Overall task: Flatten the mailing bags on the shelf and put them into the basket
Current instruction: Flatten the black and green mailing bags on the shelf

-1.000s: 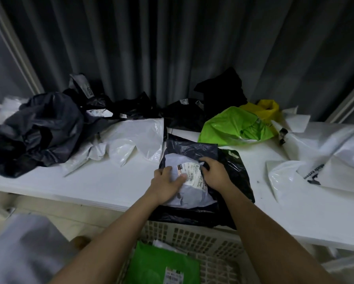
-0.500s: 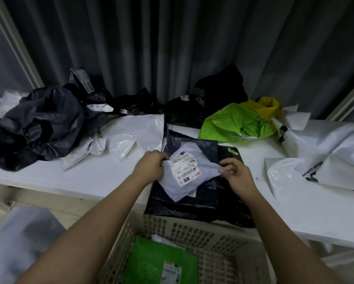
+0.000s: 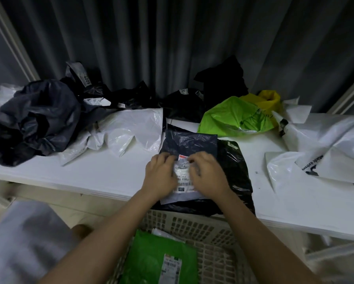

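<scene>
Both hands [image 3: 185, 174] flat atop grey mailing bag [image 3: 182, 194]

We seem to be in a parcel-sorting corner. Crumpled mailing bags [image 3: 38, 117] cover a white shelf [image 3: 110, 173] before grey curtains [image 3: 172, 48]; a plastic basket [image 3: 213, 232] sits at bottom centre.

The scene is covered by a single wide-angle view, taken from the person's head and aimed forward and steeply down. The white flat shelf [image 3: 114, 173] is seen from just above its near edge, at arm's length, with both forearms entering from the bottom of the frame. The pale perforated plastic basket [image 3: 194, 226] is looked into almost straight down at the lower edge. The dark pleated curtain [image 3: 172, 48] behind the shelf fills the upper half. Straight lines are bowed toward the sides by the lens. No second view is provided, so no overlap exists.
</scene>
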### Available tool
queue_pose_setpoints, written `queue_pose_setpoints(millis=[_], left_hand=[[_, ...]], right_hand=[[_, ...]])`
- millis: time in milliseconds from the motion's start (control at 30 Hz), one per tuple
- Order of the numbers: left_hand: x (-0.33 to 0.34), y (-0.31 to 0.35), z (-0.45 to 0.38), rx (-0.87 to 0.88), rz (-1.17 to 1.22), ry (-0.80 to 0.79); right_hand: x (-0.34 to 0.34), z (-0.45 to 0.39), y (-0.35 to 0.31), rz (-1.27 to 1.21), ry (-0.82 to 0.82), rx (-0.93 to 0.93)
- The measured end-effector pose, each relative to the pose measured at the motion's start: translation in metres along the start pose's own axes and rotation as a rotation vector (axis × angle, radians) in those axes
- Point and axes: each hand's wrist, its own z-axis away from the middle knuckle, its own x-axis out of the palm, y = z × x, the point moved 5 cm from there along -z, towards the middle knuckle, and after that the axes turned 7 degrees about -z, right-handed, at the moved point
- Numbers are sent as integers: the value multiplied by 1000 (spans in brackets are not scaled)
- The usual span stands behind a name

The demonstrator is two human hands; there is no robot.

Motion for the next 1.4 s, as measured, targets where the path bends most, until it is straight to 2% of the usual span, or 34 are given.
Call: queue_pose_setpoints(millis=[67, 133, 200, 400, 567, 700, 1067, 1267, 1333, 1400], left_hand=[[11, 5, 4, 2, -30, 14], [28, 5, 2, -1, -118, -41], [42, 3, -3, 3, -190, -105], [65, 4, -7, 32, -257, -181], [74, -7, -6, 65, -262, -143], [81, -6, -5, 56, -277, -126], [91, -12, -5, 43, -260, -144], [87, -12, -6, 18, -307, -250], [80, -8, -10, 5, -310, -313], [68, -2, -22, -25, -304, -348]], right_hand=[[31, -2, -3, 124, -164, -46], [55, 0, 10, 220, -312, 43], [67, 5, 22, 278, -342, 116], [82, 13, 39, 380, -295, 134], [82, 15, 46, 285, -273, 105], [86, 18, 51, 336, -220, 87], [97, 21, 61, 300, -319, 141], [90, 15, 60, 146, -413, 216], [80, 13, 59, 15, -341, 219], [62, 12, 58, -82, -200, 207]])
